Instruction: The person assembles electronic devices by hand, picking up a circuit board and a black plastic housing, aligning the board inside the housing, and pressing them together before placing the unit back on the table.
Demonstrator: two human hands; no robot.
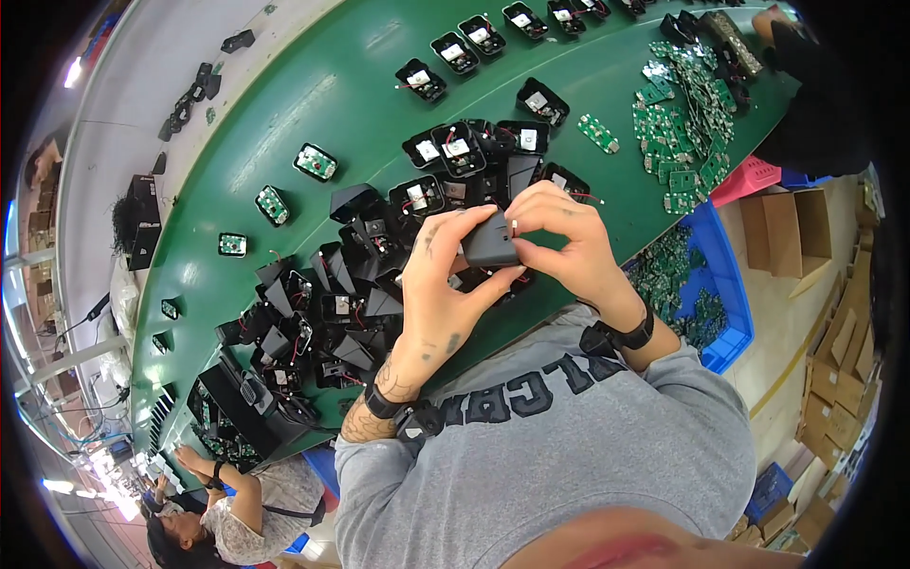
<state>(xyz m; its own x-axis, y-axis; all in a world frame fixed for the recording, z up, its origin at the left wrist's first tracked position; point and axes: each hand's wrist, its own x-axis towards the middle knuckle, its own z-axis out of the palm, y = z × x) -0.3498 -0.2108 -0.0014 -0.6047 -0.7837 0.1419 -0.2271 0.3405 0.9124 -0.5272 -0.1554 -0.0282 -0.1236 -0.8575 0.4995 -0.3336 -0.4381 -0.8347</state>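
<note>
Above the pile in front of me, my left hand (445, 284) grips a black plastic housing (490, 245) between thumb and fingers, its smooth side facing up. My right hand (573, 242) is closed at the housing's right edge, thumb and index finger close together. A small white connector (514, 225) shows at those fingertips. Beneath and beyond my hands lies a heap of similar black housings (417, 194), many open, with white parts and thin red wires inside. Whatever is inside the held housing is hidden from view.
Green circuit boards (687, 123) are heaped at the right; one board (598, 134) lies apart. Housings with boards (316, 162) stand along the green table (275, 114). A blue bin (735, 303) of boards stands beside me. Co-workers sit lower left (242, 512) and upper right (806, 104).
</note>
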